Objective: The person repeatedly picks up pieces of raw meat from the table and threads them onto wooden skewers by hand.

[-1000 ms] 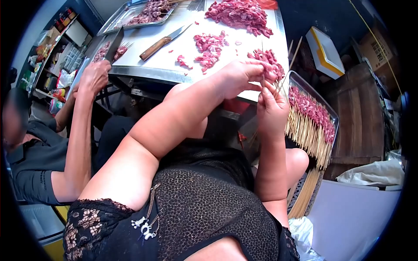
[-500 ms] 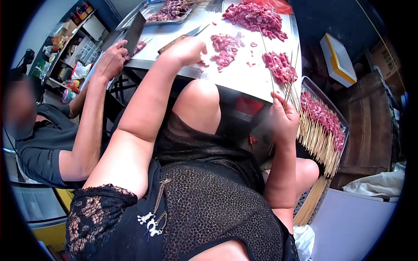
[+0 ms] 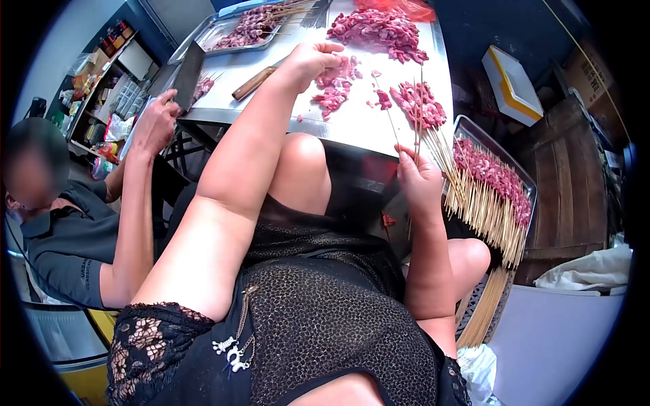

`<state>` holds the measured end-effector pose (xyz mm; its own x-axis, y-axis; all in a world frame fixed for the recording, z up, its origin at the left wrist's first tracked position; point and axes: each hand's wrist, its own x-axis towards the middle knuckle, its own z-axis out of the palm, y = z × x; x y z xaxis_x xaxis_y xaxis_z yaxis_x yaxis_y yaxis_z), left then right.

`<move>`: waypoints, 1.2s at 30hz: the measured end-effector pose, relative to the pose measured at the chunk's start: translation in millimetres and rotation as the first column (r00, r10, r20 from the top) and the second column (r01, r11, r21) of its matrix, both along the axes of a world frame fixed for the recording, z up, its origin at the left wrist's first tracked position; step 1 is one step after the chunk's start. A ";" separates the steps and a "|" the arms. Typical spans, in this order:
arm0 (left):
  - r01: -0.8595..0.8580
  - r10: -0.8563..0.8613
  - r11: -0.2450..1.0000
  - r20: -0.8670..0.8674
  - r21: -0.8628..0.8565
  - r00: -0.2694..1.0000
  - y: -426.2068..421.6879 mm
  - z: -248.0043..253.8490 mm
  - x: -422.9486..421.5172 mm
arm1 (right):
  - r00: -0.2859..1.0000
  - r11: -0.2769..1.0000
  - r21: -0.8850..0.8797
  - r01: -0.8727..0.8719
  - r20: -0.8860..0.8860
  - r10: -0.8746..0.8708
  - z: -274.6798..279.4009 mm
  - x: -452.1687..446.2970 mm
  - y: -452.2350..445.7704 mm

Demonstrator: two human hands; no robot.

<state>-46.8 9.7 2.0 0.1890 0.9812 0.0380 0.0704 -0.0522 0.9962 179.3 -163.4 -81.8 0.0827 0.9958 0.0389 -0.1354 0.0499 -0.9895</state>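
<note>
My right hand (image 3: pixel 421 177) is closed around the lower part of a thin bamboo skewer (image 3: pixel 391 123), which leans up and left. A dark red piece of meat (image 3: pixel 383 100) appears to be on that skewer. Other skewers rise beside the same fingers, and I cannot tell which are gripped. Over a small heap of cut raw meat (image 3: pixel 333 93), my left hand (image 3: pixel 313 62) has its fingers drawn together at the upper edge; whatever they hold is hidden. Just beyond my right hand lies a bunch of meat-loaded skewers (image 3: pixel 420 105). A wooden-handled knife (image 3: pixel 253 84) lies beside my left forearm.
A larger meat pile (image 3: pixel 379 34) lies farther back on the metal table. Right of it, a tray (image 3: pixel 531 203) holds many loaded skewers. Another tray (image 3: pixel 233 44) stands back left. A co-worker's hand (image 3: pixel 157 122) holds a cleaver (image 3: pixel 189 71). Bare skewers (image 3: pixel 489 308) lie below right.
My left hand has moved up and right onto the small meat heap. A meat piece now shows on the skewer in my right hand. The whole view has shifted slightly.
</note>
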 end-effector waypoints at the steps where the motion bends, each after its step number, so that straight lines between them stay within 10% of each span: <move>1: 0.014 -0.012 1.000 0.064 -0.024 0.998 0.9 1.7 7.8 | 1.000 1.000 -0.003 0.006 0.000 -0.006 -3.1 0.2 2.4; 18: 0.045 0.115 0.942 0.447 -0.332 0.887 -13.1 -15.8 39.2 | 0.960 0.999 -0.017 0.048 0.278 -0.042 -8.1 0.2 3.2; 36: 0.083 0.006 0.986 0.529 -0.145 0.849 -21.6 -19.0 45.8 | 0.925 0.994 -0.007 0.110 0.367 -0.100 2.3 1.3 -8.6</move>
<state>-1.0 -11.9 -17.0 0.2222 0.9749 -0.0108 -0.4648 0.1156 0.8778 180.6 -172.0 -79.6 0.1719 0.9833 0.0600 0.2406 0.0172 -0.9705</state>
